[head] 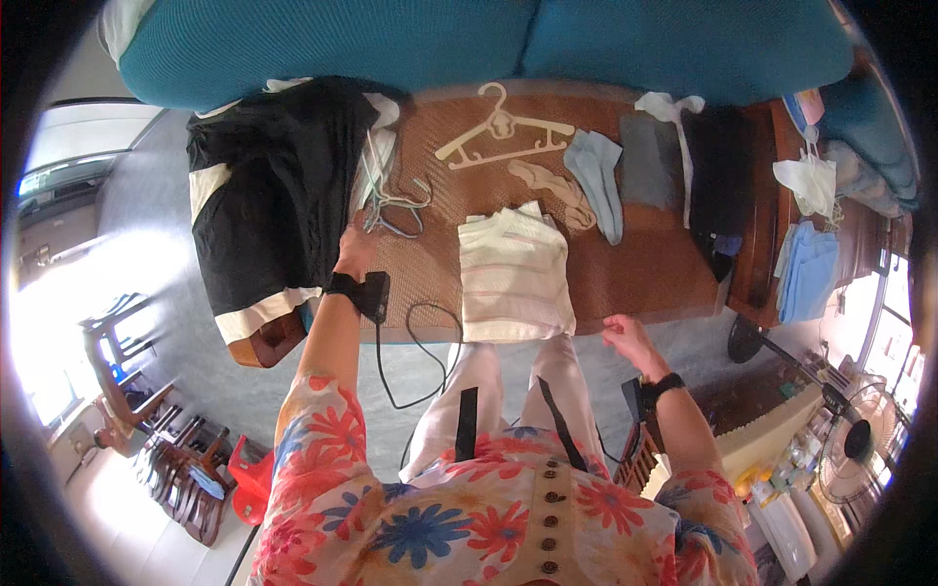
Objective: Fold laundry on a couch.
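Observation:
My left hand (355, 250) is at the right edge of a black garment with white trim (282, 176), right beside a small bunch of thin hangers (392, 201). Its fingers are partly hidden, so a grip on either is unclear. Over the front edge of the brown woven seat (418, 271) hovers my right hand (632, 343), loosely curled around nothing. A folded white striped garment (513, 275) lies between my hands. Beyond it are a cream plastic hanger (502, 128), beige socks (553, 190) and light blue socks (597, 176).
Teal cushions (469, 44) line the seat's back. Grey cloth (648, 161) and black clothing (722, 168) lie at the right. Folded blue cloth (808, 271) rests past the wooden armrest (758, 212). A black cable (381, 366) dangles from my left wrist. A fan (857, 439) stands at the right.

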A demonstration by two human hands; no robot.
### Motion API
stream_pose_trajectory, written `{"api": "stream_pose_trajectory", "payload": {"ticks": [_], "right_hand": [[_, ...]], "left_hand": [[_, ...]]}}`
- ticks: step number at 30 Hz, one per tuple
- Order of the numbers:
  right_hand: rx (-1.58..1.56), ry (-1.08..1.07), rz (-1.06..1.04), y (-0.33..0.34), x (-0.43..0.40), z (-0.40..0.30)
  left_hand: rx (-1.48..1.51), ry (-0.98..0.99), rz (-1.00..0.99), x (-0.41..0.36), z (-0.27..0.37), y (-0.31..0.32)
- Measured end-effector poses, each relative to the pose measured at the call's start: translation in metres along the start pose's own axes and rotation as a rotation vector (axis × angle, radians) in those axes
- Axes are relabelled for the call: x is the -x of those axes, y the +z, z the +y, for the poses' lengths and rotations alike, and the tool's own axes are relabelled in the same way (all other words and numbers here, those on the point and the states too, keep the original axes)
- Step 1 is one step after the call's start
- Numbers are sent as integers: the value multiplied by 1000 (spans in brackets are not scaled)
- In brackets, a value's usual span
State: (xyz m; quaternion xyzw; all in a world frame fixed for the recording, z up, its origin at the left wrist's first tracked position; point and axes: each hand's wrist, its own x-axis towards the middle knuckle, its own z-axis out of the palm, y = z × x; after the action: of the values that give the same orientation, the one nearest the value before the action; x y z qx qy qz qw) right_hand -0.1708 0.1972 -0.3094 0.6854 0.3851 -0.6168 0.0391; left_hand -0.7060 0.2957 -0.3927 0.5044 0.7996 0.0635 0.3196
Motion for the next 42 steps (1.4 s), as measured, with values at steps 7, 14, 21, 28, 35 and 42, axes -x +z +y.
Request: {"api": "stream_pose_trajectory", "payload": {"ticks": [7,14,21,28,35,42], "right_hand": [[-114,91,30,-3,32,-4],[-54,115,33,2,43,-26],[-74,80,-4,4,49,-27],[-80,44,-41,19,51,-47],[-146,-28,-57,15,69,-94],[-136,-190,-103,14,69,-139]], "left_hand": [[-176,-23,-231,-15,13,15],[-64,-28,-182,9,14,20],[-171,-148,-114,8,6,26],[51,18,-86,8,-3,11],[580,18,236,51,40,-57],[282,-77,236,49,34,-139]]}}
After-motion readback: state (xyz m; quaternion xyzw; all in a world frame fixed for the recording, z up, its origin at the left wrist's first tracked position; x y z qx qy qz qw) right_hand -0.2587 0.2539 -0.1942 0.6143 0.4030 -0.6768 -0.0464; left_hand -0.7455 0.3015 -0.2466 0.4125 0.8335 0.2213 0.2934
